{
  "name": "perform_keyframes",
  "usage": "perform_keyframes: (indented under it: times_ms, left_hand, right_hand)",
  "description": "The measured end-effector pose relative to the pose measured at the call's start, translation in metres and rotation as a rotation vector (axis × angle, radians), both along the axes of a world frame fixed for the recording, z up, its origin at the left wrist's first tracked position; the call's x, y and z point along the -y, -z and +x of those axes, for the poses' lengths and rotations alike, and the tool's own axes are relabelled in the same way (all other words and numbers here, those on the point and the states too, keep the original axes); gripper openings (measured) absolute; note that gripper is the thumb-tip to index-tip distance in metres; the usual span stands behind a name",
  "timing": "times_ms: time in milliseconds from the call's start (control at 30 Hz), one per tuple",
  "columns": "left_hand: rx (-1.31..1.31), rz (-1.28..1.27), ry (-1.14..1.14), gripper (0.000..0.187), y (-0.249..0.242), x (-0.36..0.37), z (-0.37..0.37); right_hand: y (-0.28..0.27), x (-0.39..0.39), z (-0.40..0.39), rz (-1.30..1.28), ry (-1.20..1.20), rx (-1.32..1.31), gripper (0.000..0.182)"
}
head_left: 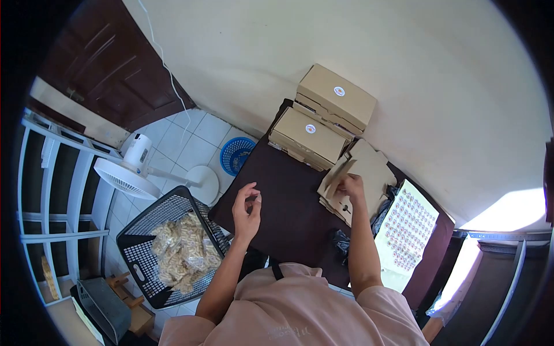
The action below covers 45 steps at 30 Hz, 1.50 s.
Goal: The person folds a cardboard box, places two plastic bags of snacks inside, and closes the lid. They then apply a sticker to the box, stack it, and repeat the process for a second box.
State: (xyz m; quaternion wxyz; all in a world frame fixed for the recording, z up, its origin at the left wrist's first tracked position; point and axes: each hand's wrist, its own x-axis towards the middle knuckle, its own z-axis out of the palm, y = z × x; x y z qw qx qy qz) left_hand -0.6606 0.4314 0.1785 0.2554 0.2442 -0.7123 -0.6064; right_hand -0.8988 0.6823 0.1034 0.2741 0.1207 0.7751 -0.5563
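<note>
My left hand [247, 209] is held above the dark tablecloth [288, 202] with its fingers loosely curved, apart from the thumb, and nothing in them. To the right, my right hand [351, 187] grips the edge of a brown flat cardboard box blank [340, 173], whose flap is tilted up. The fingertips are partly hidden behind the cardboard. More flat cardboard [372, 164] lies under and beyond this hand. Closed cardboard boxes with round stickers stand behind: a nearer box [309, 135] and a farther, higher box [336, 95].
A sheet of round stickers [407, 230] lies at the table's right, beside black plastic [341, 242]. On the floor at left stand a black crate [135, 222] with bagged pale snacks [184, 251], a white fan [133, 167] and a blue basket [235, 153]. A wall borders the table's far side.
</note>
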Motion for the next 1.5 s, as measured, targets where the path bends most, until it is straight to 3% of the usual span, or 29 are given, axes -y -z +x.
perform_keyframes:
  times_ms: [100, 233, 300, 333, 400, 433, 467, 500, 600, 633, 700, 733, 800, 867, 900, 967, 1067, 1167, 1300, 1433, 1500]
  left_hand:
    - [0.001, 0.108, -0.020, 0.030, 0.000, -0.001, 0.014]
    - [-0.026, 0.250, 0.155, 0.028, -0.009, -0.015, 0.018]
    - [-0.021, 0.388, 0.320, 0.025, -0.024, -0.029, 0.014]
    - [-0.019, 0.422, 0.450, 0.031, -0.023, -0.031, 0.017]
    - [-0.057, 0.533, 0.503, 0.037, -0.037, -0.038, 0.020]
    - [-0.092, 0.640, 0.564, 0.044, -0.044, -0.040, 0.022]
    - [-0.065, 0.694, 0.626, 0.065, -0.045, -0.038, 0.025]
    - [-0.063, 0.695, 0.621, 0.065, -0.044, -0.036, 0.031]
    - [-0.084, 0.822, 0.594, 0.089, -0.037, -0.023, 0.053]
    - [-0.065, 0.771, 0.528, 0.075, -0.036, -0.019, 0.060]
    - [0.123, 0.635, 0.229, 0.065, 0.021, -0.010, 0.073]
    - [0.132, 0.640, 0.212, 0.065, 0.049, -0.005, 0.081]
    - [0.437, 0.109, 0.082, 0.050, 0.086, 0.010, 0.097]
    - [0.536, 0.238, 0.061, 0.044, 0.088, 0.018, 0.116]
    - [0.625, 0.363, 0.059, 0.039, 0.088, 0.018, 0.123]
    - [0.647, 0.346, 0.064, 0.043, 0.074, 0.020, 0.128]
    - [0.478, -0.465, 0.237, 0.059, 0.074, 0.022, 0.136]
    - [0.450, -0.601, 0.317, 0.057, 0.063, 0.023, 0.126]
    - [0.353, -0.574, 0.425, 0.029, 0.078, 0.033, 0.125]
    - [0.333, -0.385, 0.388, 0.017, 0.095, 0.043, 0.124]
    - [0.300, -0.219, 0.307, 0.020, 0.100, 0.042, 0.123]
  right_hand:
    - [-0.036, -0.017, 0.017, -0.152, 0.160, -0.104, 0.014]
    - [-0.093, -0.021, 0.064, -0.198, 0.294, -0.335, 0.012]
    - [-0.103, -0.023, 0.085, -0.082, 0.358, -0.656, 0.014]
    - [-0.114, -0.018, 0.100, -0.082, 0.347, -0.656, 0.014]
    - [-0.146, 0.002, 0.135, 0.142, 0.175, -0.906, 0.009]
    - [-0.168, 0.019, 0.154, 0.134, 0.053, -0.941, 0.008]
    - [-0.181, 0.036, 0.171, 0.125, -0.067, -0.972, 0.007]
    - [-0.169, 0.047, 0.181, 0.052, -0.164, -1.100, 0.006]
    - [-0.164, 0.093, 0.212, -0.067, -0.411, -0.967, 0.007]
    - [-0.157, 0.108, 0.217, -0.116, -0.494, -0.888, 0.009]
    - [-0.125, 0.132, 0.220, -0.274, -0.655, -0.728, 0.012]
    - [-0.107, 0.136, 0.220, -0.266, -0.741, -0.693, 0.015]
    - [-0.076, 0.136, 0.221, -0.268, -0.840, -0.647, 0.017]
    - [-0.057, 0.112, 0.203, -0.054, -0.927, -0.754, 0.019]
    - [-0.054, 0.097, 0.194, 0.021, -0.846, -0.677, 0.020]
    - [-0.050, 0.070, 0.171, 0.166, -0.689, -0.601, 0.022]
    - [-0.037, 0.021, 0.143, 0.315, -0.762, -0.767, 0.035]
    - [-0.018, -0.007, 0.145, 0.294, -0.880, -0.797, 0.042]
    - [-0.008, -0.017, 0.147, 0.214, -0.910, -0.685, 0.039]
    - [-0.001, -0.023, 0.150, 0.172, -0.830, -0.684, 0.029]
    - [0.005, -0.024, 0.149, -0.013, -0.669, -0.365, 0.022]
